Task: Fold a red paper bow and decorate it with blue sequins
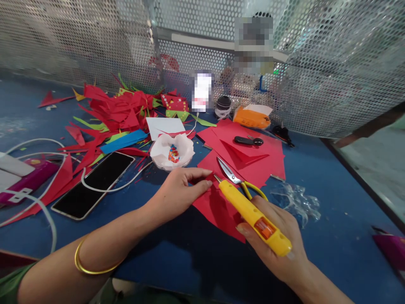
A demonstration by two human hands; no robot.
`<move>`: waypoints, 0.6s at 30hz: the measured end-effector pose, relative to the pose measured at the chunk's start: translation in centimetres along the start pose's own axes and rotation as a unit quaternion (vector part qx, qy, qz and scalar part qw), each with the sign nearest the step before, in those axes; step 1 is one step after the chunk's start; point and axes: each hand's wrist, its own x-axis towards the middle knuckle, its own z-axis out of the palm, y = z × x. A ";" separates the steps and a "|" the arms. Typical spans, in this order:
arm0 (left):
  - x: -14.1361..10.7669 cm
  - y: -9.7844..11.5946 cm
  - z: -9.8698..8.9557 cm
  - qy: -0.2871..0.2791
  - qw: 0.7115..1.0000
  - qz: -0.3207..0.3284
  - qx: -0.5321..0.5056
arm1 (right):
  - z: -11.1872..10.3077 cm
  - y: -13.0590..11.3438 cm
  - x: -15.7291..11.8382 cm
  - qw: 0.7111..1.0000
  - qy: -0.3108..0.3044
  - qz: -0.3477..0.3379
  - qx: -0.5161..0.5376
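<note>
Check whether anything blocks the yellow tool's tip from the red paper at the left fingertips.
Nothing visible does. The right hand holds the yellow tool with its tip beside the red paper pinched by the left hand; whether they touch is too fine to tell. The scissors lie just beyond the tool, off that path.

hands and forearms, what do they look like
The left hand and right hand are ungloved. A slim gold-coloured bangle circles the left forearm, and a green sleeve shows nearer the elbow; no bangle or sleeve shows on the right forearm.
</note>
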 end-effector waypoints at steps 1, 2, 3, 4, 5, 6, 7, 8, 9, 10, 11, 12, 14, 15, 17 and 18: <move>0.0 0.0 0.0 0.000 1.000 0.001 0.000 | 0.0 0.0 0.0 1.000 -0.002 0.000 0.001; 0.0 0.1 0.0 -0.002 1.000 0.001 0.000 | 0.0 0.0 0.1 1.000 -0.003 0.001 0.001; 0.0 0.1 0.0 -0.004 1.000 0.002 0.001 | 0.0 -0.1 0.1 1.000 -0.003 0.003 -0.001; 0.0 0.1 0.0 -0.004 1.000 0.003 0.002 | -0.1 -0.1 0.2 1.000 -0.002 0.005 -0.002; 0.0 0.1 0.0 -0.003 1.000 0.005 0.002 | -0.1 -0.1 0.2 1.000 -0.003 0.011 -0.002; 0.0 0.0 0.0 -0.002 1.000 0.007 0.003 | -0.1 -0.1 0.2 1.000 -0.006 0.020 0.004; 0.0 0.0 0.0 0.000 1.000 0.008 0.004 | -0.1 0.0 0.1 0.999 -0.009 0.030 0.016; 0.0 -0.1 0.1 0.005 1.000 0.008 0.005 | -0.2 0.0 0.0 0.998 -0.014 0.042 0.036; 0.0 -0.1 0.1 0.010 1.000 0.008 0.007 | -0.2 0.1 -0.2 0.996 -0.020 0.056 0.067; 0.0 -0.2 0.1 0.015 1.000 0.007 0.009 | -0.2 0.2 -0.4 0.991 -0.025 0.072 0.110; 0.1 -0.3 0.0 0.018 1.000 0.007 0.012 | -0.2 0.3 -0.7 0.982 -0.028 0.092 0.161; 0.1 -0.3 0.0 0.021 1.000 0.008 0.015 | -0.1 0.4 -1.1 0.971 -0.025 0.113 0.211; 0.1 -0.5 0.0 0.021 1.000 0.012 0.018 | -0.1 0.7 -1.5 0.944 -0.001 0.161 0.287; 0.1 -0.5 -0.1 0.021 1.000 0.015 0.016 | -0.1 0.9 -1.6 0.935 0.020 0.184 0.304; 0.1 -0.6 -0.1 0.019 1.000 0.017 0.008 | -0.2 1.4 -1.4 0.928 0.061 0.212 0.299; 0.1 -0.6 0.0 0.017 1.000 0.017 0.001 | -0.3 1.7 -1.1 0.930 0.074 0.219 0.284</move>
